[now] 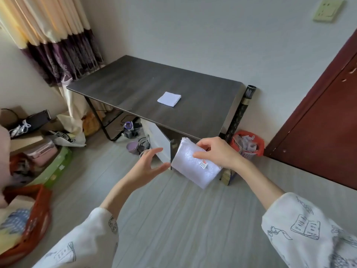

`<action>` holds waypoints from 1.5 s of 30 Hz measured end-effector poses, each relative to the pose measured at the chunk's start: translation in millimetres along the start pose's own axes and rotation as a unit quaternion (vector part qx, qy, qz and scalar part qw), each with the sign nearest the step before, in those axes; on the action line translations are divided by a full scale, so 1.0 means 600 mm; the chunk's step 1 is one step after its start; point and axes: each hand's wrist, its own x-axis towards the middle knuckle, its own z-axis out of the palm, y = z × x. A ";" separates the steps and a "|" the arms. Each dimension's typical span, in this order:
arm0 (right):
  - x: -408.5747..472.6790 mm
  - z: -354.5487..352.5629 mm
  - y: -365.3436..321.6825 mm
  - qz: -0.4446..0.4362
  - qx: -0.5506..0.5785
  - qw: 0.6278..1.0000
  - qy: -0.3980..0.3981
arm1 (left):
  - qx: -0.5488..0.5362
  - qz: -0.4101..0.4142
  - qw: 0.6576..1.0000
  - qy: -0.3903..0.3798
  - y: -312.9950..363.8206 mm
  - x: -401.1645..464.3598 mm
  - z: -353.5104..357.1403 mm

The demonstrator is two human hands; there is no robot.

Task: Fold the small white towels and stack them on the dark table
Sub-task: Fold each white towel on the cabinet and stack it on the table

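A folded white towel (169,99) lies flat near the middle of the dark table (135,82). In front of the table's near edge, my right hand (216,151) pinches a second white towel (195,167) by its upper edge; it hangs in the air, partly folded, with a small red-and-white label showing. My left hand (146,167) is just left of that towel, fingers spread and relaxed, holding nothing and not touching the cloth.
A red waste basket (258,149) and a dark tube (241,111) stand at the table's right end by the brown door (318,122). Bags, boxes and an orange basket (34,225) crowd the floor at left. Cables and a purple cup (132,147) lie under the table.
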 end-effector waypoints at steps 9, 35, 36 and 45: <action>0.288 -0.011 -0.035 -0.002 -0.011 0.999 -0.034 | -0.139 0.047 0.977 -0.155 -0.035 0.291 -0.102; 0.786 -0.111 0.285 0.353 0.481 0.803 0.000 | -0.253 -0.202 0.895 -0.306 -0.115 0.945 -0.045; 0.803 -0.115 0.301 0.364 0.480 0.798 0.010 | -0.245 -0.216 0.896 -0.301 -0.118 0.966 -0.033; 0.906 -0.132 0.386 0.452 0.394 0.795 0.094 | -0.155 -0.270 0.908 -0.281 -0.126 1.104 0.050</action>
